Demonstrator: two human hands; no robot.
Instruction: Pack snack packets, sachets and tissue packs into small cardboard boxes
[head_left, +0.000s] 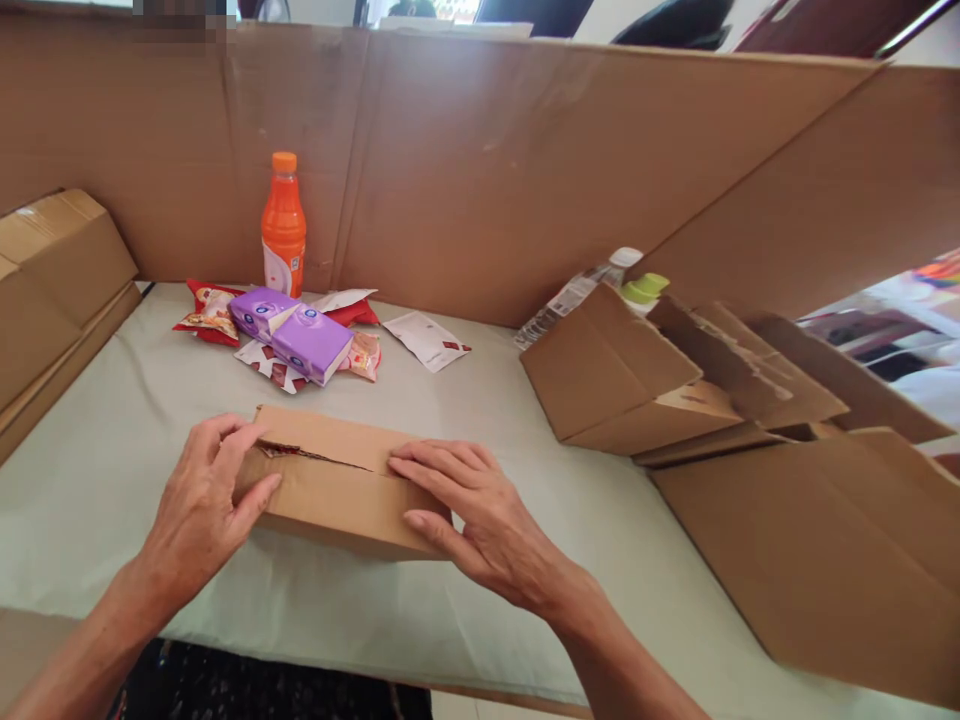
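Note:
A small brown cardboard box [337,500] lies on the cloth in front of me. Its top flaps nearly meet, and a narrow dark gap between them widens toward the left, with a bit of something red inside. My left hand [206,490] grips the box's left end, thumb on the near flap and fingers bent at the far side. Across the right end, my right hand [480,510] holds the box with its fingers on the top and its thumb near the front edge. Most of the contents are hidden.
Beyond the box are purple tissue packs [311,340], red snack bags [214,312], a white packet [427,340] and an orange drink bottle [283,225]. Open cardboard boxes [810,540] and a clear bottle [574,295] stand right. Another box [52,290] is left; a cardboard wall [480,170] closes the back.

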